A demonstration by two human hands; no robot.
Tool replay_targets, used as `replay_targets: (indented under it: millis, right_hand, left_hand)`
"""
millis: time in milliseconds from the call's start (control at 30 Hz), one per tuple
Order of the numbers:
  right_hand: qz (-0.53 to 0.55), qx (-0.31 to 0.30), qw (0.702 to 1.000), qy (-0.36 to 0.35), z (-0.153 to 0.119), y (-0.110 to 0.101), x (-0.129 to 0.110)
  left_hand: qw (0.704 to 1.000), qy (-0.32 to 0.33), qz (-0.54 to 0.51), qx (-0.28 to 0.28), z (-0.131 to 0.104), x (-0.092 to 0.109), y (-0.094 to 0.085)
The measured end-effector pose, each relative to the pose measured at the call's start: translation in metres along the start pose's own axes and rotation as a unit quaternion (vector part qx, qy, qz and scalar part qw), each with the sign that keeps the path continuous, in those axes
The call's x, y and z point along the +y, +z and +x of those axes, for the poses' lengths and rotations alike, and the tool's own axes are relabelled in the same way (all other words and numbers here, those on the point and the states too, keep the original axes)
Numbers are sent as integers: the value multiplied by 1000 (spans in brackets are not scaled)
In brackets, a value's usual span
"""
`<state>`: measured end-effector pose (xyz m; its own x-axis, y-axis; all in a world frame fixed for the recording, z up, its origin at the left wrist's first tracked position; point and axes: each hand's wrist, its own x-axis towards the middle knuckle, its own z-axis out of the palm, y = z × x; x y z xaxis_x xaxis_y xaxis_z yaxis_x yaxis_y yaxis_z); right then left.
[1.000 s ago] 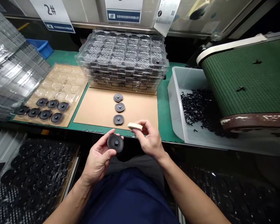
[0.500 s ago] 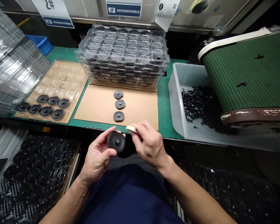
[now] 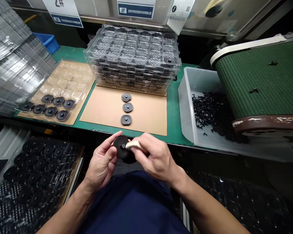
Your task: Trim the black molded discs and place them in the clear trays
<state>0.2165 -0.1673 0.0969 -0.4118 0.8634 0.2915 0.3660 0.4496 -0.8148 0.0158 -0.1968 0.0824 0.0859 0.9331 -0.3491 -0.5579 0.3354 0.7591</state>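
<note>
Hidden parts: the lower right of the black disc [image 3: 121, 148] is covered by the right hand [image 3: 153, 159]; the far end of the pale stick [image 3: 134, 145] disappears under that hand's fingers. The signs along the top edge are cut off and their print is too small to read.
Hard to make out: the dark trays at 7 o'clock [image 3: 31, 172] and the dark area at 4 o'clock lie in shadow, so their contents show only as rows of round black shapes.
Grey bin: at 3 o'clock, the bin [image 3: 185, 97] holds a heap of small black pieces [image 3: 210, 113] under the end of the green conveyor belt [image 3: 258, 81].
Clear tray stack: at 12 o'clock, the stack [image 3: 134, 61] has mostly bare pockets on top, with one dark part in a corner pocket.
Flat tray at 10 o'clock: the tray [image 3: 61, 84] carries seven black discs along its near edge.
Cardboard sheet: the sheet [image 3: 104, 107] bears three black discs in a line [image 3: 127, 107], well apart from the hands.
Disc in hand: round, matte black, with a small raised hub at its centre; it sits at 6 o'clock, below the table edge, above the person's lap.
Left hand: the left hand [image 3: 104, 161] pinches the disc's rim between thumb and fingers.
Right hand: closed around the pale stick, whose tip touches the disc near the hub.
</note>
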Motion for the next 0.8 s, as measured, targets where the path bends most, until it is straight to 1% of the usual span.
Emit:
replay_targets:
  millis: [67, 100, 200, 233, 267, 367, 400, 500, 533, 633, 667, 733, 767, 800]
  right_hand:
    - [-55, 33, 998, -5, 0, 0, 1]
    - [-56, 31, 998, -6, 0, 0, 1]
    - [-3, -31, 999, -8, -1, 0, -2]
    - [-5, -39, 999, -4, -1, 1, -4]
    - [-25, -32, 999, -1, -1, 1, -5]
    - [-105, 31, 994, 17, 0, 4, -8]
    - [-101, 30, 994, 22, 0, 5, -9]
    - [-26, -20, 999, 27, -1, 7, -8]
    - [-24, -18, 999, 26, -1, 7, -8]
    - [-66, 31, 997, 35, -1, 7, -6]
    - [-58, 22, 997, 40, -1, 7, -6]
    - [-18, -27, 999, 42, -1, 6, -5]
    - [-11, -43, 998, 39, 0, 6, -5]
    - [-23, -41, 998, 34, 0, 6, -5]
  left_hand:
    - [1000, -14, -3, 2, -2, 0, 1]
    - [1000, -19, -5, 5, -2, 0, 1]
    - [999, -23, -13, 23, -2, 1, 3]
    - [999, -28, -13, 23, -2, 1, 3]
    - [999, -36, -11, 19, -2, 1, 3]
    - [999, -54, -8, 4, -1, 1, 2]
    - [999, -53, -11, 8, -1, 1, 2]
    - [998, -46, -22, 24, -1, 1, 2]
    - [998, -48, -22, 21, -1, 1, 2]
    - [998, -54, -15, 13, -1, 1, 2]
    - [998, -54, -15, 18, -1, 1, 2]
    - [998, -51, -20, 32, 0, 1, 1]
    - [998, -55, -20, 30, 0, 2, 1]
    - [998, -63, -17, 21, 0, 2, 0]
